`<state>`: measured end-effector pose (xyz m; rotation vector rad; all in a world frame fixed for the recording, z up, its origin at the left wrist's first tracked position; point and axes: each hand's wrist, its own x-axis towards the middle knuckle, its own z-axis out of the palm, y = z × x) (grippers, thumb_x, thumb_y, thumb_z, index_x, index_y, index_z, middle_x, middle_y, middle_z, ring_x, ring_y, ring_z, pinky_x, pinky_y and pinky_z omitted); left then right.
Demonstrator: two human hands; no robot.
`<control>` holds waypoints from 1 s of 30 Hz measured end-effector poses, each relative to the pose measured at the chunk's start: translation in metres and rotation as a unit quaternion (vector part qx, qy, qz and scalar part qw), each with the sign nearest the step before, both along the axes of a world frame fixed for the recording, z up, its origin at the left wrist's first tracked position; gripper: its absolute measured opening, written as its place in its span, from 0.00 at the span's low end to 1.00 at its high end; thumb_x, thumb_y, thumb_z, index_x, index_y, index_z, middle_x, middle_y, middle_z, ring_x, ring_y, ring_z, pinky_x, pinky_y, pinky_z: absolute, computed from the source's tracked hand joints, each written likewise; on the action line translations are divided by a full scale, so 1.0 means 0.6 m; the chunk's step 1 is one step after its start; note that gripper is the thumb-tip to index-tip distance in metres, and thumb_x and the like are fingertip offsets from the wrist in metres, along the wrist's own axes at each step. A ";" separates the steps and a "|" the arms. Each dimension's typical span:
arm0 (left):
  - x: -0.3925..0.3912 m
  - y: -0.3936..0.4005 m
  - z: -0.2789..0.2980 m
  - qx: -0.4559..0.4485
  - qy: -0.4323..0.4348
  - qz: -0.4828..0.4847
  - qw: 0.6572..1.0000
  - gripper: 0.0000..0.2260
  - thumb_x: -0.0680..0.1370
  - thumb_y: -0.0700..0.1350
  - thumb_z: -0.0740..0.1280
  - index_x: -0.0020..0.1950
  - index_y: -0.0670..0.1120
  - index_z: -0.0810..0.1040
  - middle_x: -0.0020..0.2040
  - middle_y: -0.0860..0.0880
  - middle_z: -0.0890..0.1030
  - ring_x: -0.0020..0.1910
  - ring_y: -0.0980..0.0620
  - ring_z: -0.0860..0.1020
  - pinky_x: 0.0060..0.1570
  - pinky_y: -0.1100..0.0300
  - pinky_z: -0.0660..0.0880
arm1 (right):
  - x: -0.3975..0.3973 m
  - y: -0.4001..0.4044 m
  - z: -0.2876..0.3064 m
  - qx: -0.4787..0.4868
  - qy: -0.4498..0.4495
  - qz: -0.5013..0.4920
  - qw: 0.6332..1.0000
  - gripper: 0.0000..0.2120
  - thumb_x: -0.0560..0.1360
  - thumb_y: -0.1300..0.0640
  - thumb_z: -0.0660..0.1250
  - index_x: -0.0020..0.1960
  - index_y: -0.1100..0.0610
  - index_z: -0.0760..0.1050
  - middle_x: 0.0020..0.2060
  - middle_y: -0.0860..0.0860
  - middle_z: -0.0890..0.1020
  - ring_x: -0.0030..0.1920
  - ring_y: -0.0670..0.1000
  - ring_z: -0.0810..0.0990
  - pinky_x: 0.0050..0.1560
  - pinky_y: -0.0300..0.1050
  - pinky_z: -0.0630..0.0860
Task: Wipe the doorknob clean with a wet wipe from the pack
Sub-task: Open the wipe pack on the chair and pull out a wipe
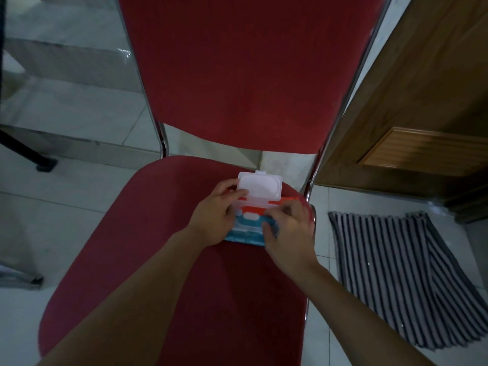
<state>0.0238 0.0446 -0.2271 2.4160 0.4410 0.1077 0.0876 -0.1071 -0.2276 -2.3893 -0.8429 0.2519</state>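
A blue and orange wet wipe pack (247, 233) lies on the red chair seat (163, 260) toward its back right. Its white flip lid (260, 186) stands open, and the white oval opening (249, 216) shows below it. My left hand (215, 215) holds the pack's left side, with the thumb resting by the lid hinge. My right hand (289, 228) grips the pack's right end, fingers curled near the opening. No wipe is visibly pulled out. The doorknob is out of view.
The chair's red backrest (250, 70) rises behind the pack between chrome tubes. A wooden door (422, 107) with a louvred vent stands at the right. A striped mat (404, 276) lies on the white tiled floor. A black stand foot (46, 165) sits at left.
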 end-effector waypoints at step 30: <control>-0.003 0.012 -0.014 -0.061 0.017 0.000 0.998 0.20 0.77 0.35 0.58 0.68 0.48 0.69 0.74 0.52 0.61 0.70 0.56 0.62 0.61 0.74 0.56 | 0.052 0.050 0.022 -0.036 0.009 0.140 0.989 0.02 0.69 0.66 0.62 0.38 0.65 0.71 0.37 0.57 0.73 0.36 0.55 0.71 0.35 0.44 0.66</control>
